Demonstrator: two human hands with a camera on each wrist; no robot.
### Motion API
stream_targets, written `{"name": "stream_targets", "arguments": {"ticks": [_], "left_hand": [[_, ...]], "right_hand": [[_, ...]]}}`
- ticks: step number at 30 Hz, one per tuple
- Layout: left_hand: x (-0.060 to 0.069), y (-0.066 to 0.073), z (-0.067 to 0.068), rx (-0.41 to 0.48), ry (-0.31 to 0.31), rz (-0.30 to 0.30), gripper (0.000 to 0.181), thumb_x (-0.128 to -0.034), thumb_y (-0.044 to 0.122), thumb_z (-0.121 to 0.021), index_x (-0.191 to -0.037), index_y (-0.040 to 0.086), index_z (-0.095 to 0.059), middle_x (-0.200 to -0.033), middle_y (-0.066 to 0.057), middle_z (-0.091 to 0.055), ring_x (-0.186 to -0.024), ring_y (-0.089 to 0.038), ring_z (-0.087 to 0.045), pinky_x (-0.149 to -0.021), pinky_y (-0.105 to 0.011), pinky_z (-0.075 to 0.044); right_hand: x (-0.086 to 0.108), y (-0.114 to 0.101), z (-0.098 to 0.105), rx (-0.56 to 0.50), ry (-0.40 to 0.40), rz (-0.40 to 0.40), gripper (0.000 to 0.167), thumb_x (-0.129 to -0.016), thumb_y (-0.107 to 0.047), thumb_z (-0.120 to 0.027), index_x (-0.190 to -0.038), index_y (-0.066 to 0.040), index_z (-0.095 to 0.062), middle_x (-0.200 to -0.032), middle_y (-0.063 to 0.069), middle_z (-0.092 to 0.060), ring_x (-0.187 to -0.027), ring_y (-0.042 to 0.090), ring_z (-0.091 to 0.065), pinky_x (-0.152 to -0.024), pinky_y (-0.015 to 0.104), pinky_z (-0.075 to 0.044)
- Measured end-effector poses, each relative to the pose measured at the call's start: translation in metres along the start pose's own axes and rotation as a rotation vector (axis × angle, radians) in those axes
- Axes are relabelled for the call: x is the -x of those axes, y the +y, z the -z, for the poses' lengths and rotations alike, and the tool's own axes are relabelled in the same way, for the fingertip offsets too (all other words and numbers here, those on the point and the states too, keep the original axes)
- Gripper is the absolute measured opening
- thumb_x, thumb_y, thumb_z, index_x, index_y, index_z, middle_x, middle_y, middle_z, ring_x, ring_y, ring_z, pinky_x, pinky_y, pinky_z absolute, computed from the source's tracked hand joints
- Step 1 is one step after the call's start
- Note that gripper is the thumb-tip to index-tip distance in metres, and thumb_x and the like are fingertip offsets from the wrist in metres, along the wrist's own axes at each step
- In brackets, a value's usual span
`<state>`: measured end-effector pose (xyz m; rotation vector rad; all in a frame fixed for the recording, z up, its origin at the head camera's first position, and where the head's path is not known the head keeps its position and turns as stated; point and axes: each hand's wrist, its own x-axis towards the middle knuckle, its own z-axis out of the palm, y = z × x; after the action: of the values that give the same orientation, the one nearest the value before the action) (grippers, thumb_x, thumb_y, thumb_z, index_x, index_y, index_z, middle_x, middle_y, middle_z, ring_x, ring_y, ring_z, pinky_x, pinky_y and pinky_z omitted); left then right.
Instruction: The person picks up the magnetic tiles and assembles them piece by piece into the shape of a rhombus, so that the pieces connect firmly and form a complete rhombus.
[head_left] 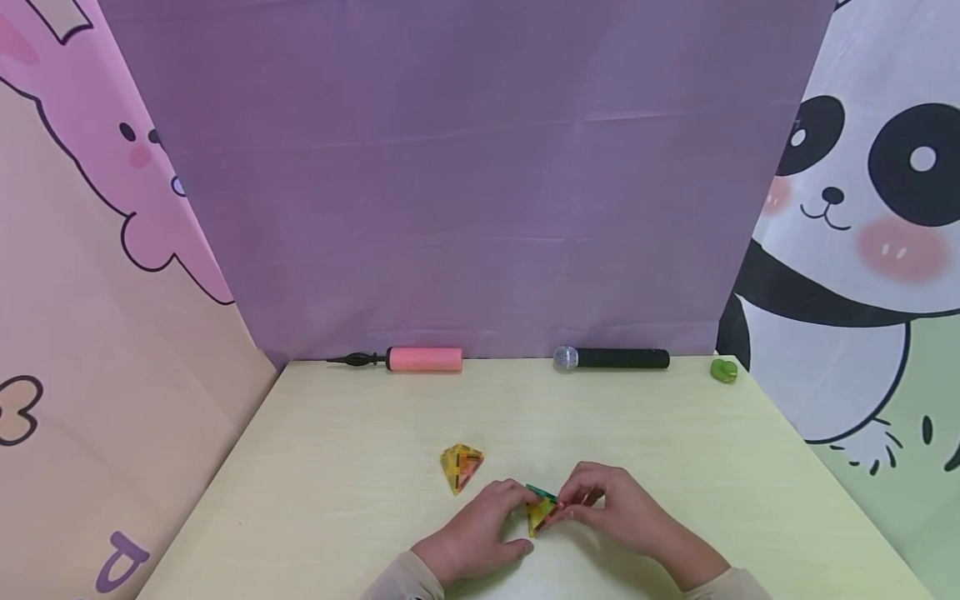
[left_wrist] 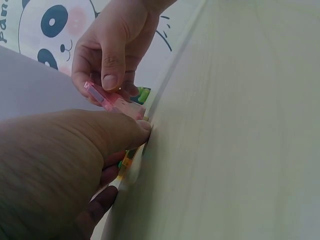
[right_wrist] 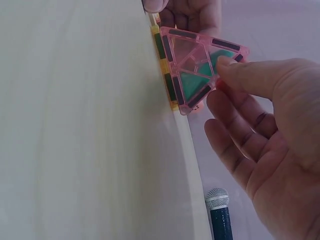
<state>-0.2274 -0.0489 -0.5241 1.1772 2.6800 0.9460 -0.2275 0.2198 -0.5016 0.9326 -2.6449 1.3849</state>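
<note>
My right hand [head_left: 618,508] pinches a translucent pink triangular magnetic tile [right_wrist: 172,60] between thumb and fingers. In the right wrist view the pink tile stands tilted, one edge against a yellow tile [right_wrist: 160,45]. Green shows through its window. From the left, my left hand [head_left: 483,529] holds the yellow triangular tile [head_left: 536,517] low at the tabletop, thumb on the near side, fingers on the far side. A green tile [head_left: 542,492] rises behind the yellow one, partly hidden by fingers. Left of them rests a small yellow-and-pink piece [head_left: 460,467] built from similar tiles, touched by neither hand.
Along the back edge of the pale table [head_left: 337,483] lie a pink hand pump [head_left: 425,359] with a black nozzle and a black microphone [head_left: 622,358]. A small green object [head_left: 723,371] sits at the back right corner. A purple sheet [head_left: 480,183] hangs behind.
</note>
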Motion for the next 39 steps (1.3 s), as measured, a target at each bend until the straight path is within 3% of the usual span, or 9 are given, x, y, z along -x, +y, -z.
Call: {"name": "stream_targets", "arguments": {"ticks": [17, 26, 39], "left_hand": [[-0.0004, 0.0004, 0.0009, -0.018, -0.002, -0.024, 0.048, -0.0959, 0.024, -0.079, -0.140, 0.020, -0.060, -0.135, 0.013, -0.056, -0.131, -0.008, -0.049, -0.111, -0.029, -0.044], [-0.0011, -0.0016, -0.0018, -0.031, -0.002, -0.030, 0.042, -0.0960, 0.024, -0.078, -0.134, 0.019, -0.064, -0.132, 0.012, -0.057, -0.129, -0.008, -0.049, -0.110, -0.029, -0.045], [-0.0011, -0.0026, -0.0020, -0.029, -0.016, -0.026, 0.037, -0.0971, 0.025, -0.078, -0.132, 0.018, -0.069, -0.132, 0.014, -0.055, -0.127, -0.007, -0.048, -0.107, -0.028, -0.046]], "right_hand": [[-0.0004, 0.0009, -0.0020, 0.059, 0.059, -0.007, 0.021, -0.090, -0.009, -0.082, -0.098, -0.027, -0.077, -0.091, -0.012, -0.067, -0.080, 0.009, -0.065, -0.070, 0.030, -0.057], [0.0012, 0.0011, -0.0020, 0.052, 0.103, -0.011, 0.021, -0.090, -0.002, -0.081, -0.105, -0.016, -0.074, -0.094, -0.006, -0.068, -0.079, 0.009, -0.066, -0.070, 0.030, -0.058], [0.0019, 0.0043, -0.0017, 0.045, 0.032, -0.033, 0.019, -0.092, -0.008, -0.080, -0.105, -0.020, -0.076, -0.099, -0.007, -0.071, -0.085, 0.010, -0.068, -0.072, 0.031, -0.060]]}}
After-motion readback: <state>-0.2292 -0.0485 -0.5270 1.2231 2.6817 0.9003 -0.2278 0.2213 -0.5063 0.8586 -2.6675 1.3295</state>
